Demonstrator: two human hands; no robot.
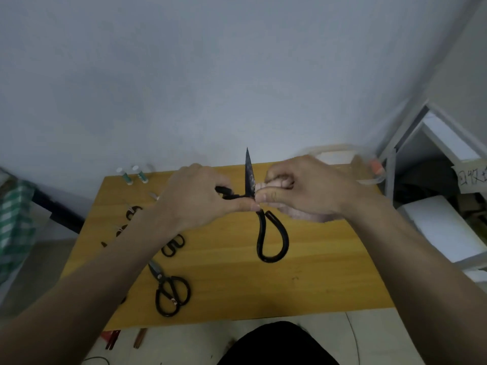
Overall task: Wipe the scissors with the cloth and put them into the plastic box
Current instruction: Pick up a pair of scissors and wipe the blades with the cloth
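Black scissors are held up over the yellow table, spread wide open, one dark blade pointing up and away. My left hand grips one handle loop near the pivot. My right hand pinches a pale pink cloth against the blade near the pivot. The other loop hangs down toward me. The clear plastic box stands at the table's far right corner, partly hidden behind my right hand.
Several other black scissors lie on the left half of the yellow table. Two small green-and-white tubes stand at the far left edge. White shelving rises on the right.
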